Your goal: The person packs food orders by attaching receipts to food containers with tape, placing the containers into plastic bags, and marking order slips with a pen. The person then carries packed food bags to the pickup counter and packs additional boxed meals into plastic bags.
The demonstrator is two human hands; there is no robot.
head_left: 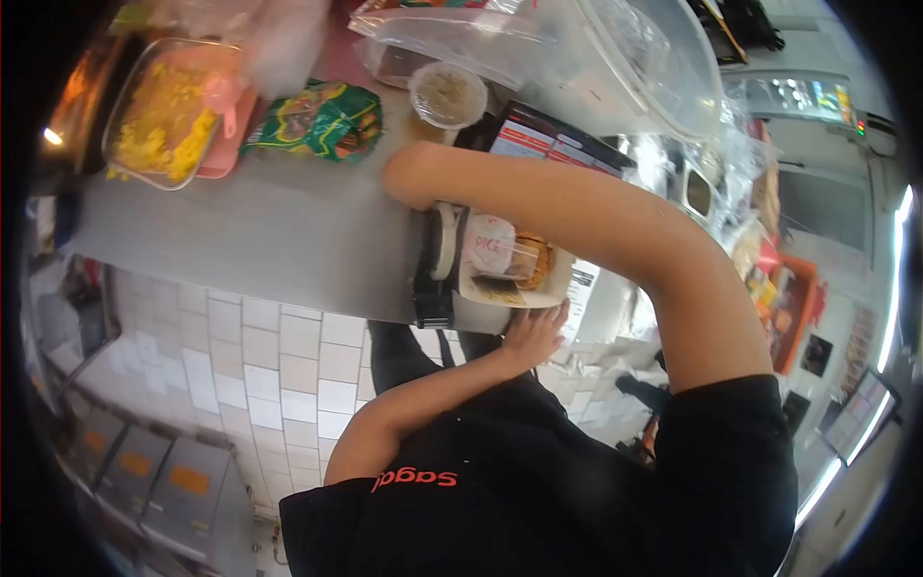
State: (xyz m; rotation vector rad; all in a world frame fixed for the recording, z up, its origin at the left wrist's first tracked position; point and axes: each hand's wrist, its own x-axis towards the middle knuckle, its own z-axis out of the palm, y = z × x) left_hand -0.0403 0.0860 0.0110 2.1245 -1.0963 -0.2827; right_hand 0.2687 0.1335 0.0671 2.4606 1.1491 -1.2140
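Observation:
A food box (541, 297) sits open near the counter edge, holding a paper-wrapped pack marked RICE (488, 242), a browned fried piece (535, 262) and a dark sachet (497, 286). My left hand (538, 337) lies against the box's near side, fingers stretched out. To the left of the box stands a black tape dispenser (432, 310) with a pale roll. My right hand (411, 175) reaches across beyond the box, just above the dispenser's far end. Its fingers look curled in, and what they hold, if anything, is hidden.
A pan of yellow food (165, 115) with a pink scoop (223, 97) stands at the far left. Beside it lies a green packet (327, 120). A lidded plastic cup (447, 96), a black box (553, 139) and a big clear tub (625, 67) stand behind my right arm.

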